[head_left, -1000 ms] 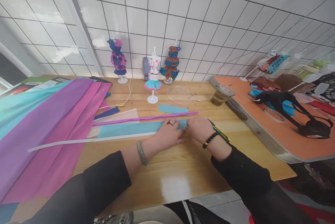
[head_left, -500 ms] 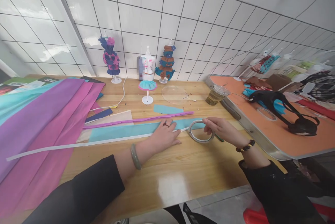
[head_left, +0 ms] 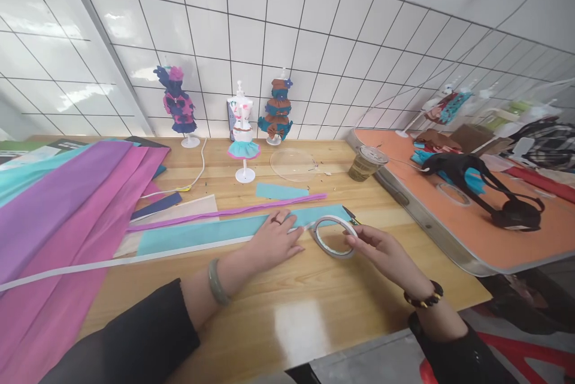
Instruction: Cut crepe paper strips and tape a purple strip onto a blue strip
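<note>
A long light-blue strip [head_left: 193, 235] of crepe-like material lies across the wooden table, with a narrow white tape [head_left: 90, 266] along its near edge. My left hand [head_left: 272, 243] lies palm down on the strip and tape, fingers apart and slightly bent. In my right hand [head_left: 384, 249] is a roll of tape [head_left: 320, 244], pinched at its right rim and tilted just above the table. A short length of tape runs from the roll to under my left fingers. Behind the roll, the dark tip of scissors [head_left: 348, 214] shows; the rest is mostly hidden.
A purple strip [head_left: 242, 210] and a smaller blue piece [head_left: 281, 191] lie beyond. Pink and purple sheets [head_left: 90, 210] cover the left side. Small dressed mannequins [head_left: 242, 117] stand at the wall. A lidded cup [head_left: 366, 165] stands near the orange table [head_left: 453, 225] at right.
My right hand and the tape roll have moved slightly nearer and left, uncovering the scissors' tip. My left hand stays on the strip. The whole view has shifted a little.
</note>
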The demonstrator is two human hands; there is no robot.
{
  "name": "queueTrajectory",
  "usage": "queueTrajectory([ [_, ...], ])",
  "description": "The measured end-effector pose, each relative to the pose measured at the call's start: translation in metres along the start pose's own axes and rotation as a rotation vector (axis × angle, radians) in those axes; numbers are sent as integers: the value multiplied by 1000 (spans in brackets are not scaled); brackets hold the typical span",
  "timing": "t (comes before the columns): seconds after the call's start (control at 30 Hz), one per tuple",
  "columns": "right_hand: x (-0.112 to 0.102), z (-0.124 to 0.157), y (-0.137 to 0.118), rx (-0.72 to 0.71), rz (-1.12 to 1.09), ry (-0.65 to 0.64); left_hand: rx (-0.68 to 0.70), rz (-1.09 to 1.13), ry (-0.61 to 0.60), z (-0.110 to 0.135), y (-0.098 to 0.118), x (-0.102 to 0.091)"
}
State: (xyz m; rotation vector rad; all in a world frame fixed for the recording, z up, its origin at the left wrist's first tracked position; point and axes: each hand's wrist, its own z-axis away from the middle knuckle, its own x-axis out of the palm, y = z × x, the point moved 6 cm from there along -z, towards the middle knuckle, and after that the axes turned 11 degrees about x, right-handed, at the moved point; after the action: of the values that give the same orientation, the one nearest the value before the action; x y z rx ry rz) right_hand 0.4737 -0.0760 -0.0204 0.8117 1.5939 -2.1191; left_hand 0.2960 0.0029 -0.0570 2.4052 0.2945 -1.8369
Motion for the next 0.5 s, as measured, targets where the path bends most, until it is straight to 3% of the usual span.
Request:
queueTrajectory([
  [0.17,0,-7,17,43,-43,31,-3,7,-7,0,-1,-1],
  [0.5,-1,-13,31,-132,-29,137,-8,4,-8,0,-1,1],
])
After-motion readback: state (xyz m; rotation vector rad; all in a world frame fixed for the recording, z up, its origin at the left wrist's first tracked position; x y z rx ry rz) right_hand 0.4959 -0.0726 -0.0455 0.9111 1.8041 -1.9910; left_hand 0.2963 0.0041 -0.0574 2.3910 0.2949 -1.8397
